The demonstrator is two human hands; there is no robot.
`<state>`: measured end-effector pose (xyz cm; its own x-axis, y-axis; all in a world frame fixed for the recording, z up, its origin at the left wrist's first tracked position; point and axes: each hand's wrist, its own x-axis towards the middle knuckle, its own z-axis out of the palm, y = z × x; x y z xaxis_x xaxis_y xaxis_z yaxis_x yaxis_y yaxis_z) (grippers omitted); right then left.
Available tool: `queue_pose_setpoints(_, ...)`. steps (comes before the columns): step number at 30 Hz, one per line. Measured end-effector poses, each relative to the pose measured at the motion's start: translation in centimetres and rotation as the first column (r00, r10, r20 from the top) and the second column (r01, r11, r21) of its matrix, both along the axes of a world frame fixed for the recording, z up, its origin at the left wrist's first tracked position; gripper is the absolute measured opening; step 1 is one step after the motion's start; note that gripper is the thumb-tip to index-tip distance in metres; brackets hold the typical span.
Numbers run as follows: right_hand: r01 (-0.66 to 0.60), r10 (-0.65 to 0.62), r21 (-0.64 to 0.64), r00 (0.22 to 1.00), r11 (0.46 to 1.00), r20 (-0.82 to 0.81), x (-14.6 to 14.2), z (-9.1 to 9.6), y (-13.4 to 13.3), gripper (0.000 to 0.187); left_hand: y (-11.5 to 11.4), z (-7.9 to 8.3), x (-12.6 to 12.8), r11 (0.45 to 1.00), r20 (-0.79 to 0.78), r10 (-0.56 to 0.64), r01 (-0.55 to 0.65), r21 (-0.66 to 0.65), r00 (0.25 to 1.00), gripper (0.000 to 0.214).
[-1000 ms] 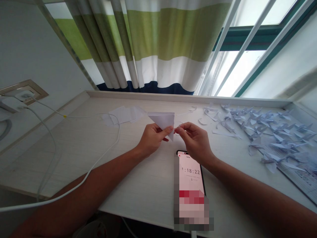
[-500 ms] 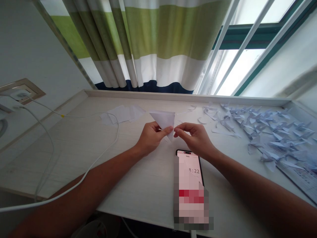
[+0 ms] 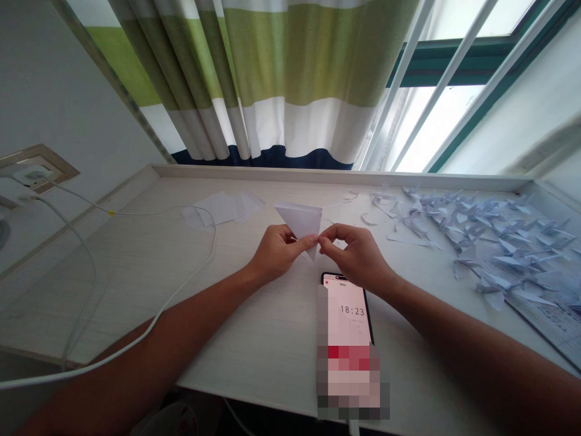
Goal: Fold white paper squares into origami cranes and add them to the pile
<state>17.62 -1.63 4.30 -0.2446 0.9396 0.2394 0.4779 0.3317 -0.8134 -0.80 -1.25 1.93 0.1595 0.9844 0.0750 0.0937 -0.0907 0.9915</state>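
Note:
A white folded paper triangle [image 3: 300, 218] points downward above the middle of the white table [image 3: 254, 339]. My left hand [image 3: 278, 252] pinches its lower part between thumb and fingers. My right hand [image 3: 356, 254] is closed in a pinch at the triangle's lower right tip, the fingertips of both hands almost touching. Just in front of the hands lies a phone [image 3: 348, 339] with a timer on its lit screen.
Several folded paper cranes [image 3: 490, 236] and paper scraps cover the table's right side. Loose white paper squares [image 3: 222, 209] lie at the back left. A white cable [image 3: 149, 315] runs from a wall socket [image 3: 34, 172] across the left. A striped curtain [image 3: 281, 79] hangs behind.
Both hands have stayed at the triangle, the right fingertips closing in slightly on its tip. The view has shifted a little, and the phone timer has advanced one second.

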Motion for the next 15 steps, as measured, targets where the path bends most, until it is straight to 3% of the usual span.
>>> queue_pose_setpoints(3,0.014,-0.02,0.097,0.998,0.995,0.066,-0.3,-0.1,-0.4,0.015,-0.2,0.0,0.0,0.997,-0.111,0.074,-0.07,0.037,0.991,0.034)
queue_pose_setpoints(6,-0.016,-0.021,0.282,0.992,0.959,0.125,-0.4,-0.5,-0.6,0.017,-0.4,0.1,0.4,1.0,0.015,0.02,-0.019,-0.007,1.0,0.031)
queue_pose_setpoints(11,-0.106,0.009,0.596,0.987,0.796,0.163,-0.3,-1.5,-0.3,0.019,-0.9,0.5,1.2,0.994,0.265,-0.014,0.043,-0.102,0.964,0.026)
queue_pose_setpoints(15,-0.149,0.043,0.731,0.986,0.666,0.161,-0.1,-2.1,0.2,0.018,-1.0,0.4,1.3,0.987,0.349,-0.007,0.062,-0.146,0.937,0.024)
